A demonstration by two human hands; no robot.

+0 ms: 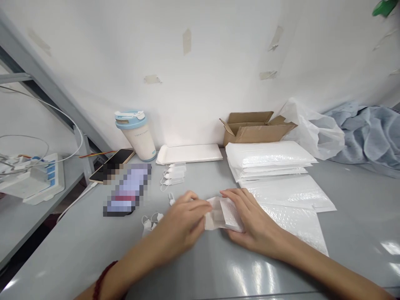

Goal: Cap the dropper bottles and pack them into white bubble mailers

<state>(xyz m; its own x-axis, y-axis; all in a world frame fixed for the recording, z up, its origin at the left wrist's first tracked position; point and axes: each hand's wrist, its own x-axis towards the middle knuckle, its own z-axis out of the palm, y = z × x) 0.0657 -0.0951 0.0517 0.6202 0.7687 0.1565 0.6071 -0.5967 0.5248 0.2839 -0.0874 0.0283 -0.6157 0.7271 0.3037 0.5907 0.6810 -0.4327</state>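
Note:
A small white bubble mailer (230, 213) is held between my hands, just above or on the grey table. My left hand (184, 218), slightly blurred, pinches its translucent flap end. Around the mailer's other end my right hand (250, 216) is wrapped, thumb below and fingers above. Just left of my left hand lie white tags with loops (148, 225), partly hidden by my wrist. A single looped tag (171, 199) lies behind that hand, and several more tags (175, 174) form a row farther back. Larger bubble mailers (287, 191) lie flat under and beyond my right forearm.
At the back stand a lidded cup (137, 135), a stack of white envelopes (190, 153) and an open cardboard box (259, 132). Two phones (117, 164) (129, 189) lie left. A padded mailer stack (268, 155), plastic bag (321, 133) and blue cloth (368, 133) occupy the right.

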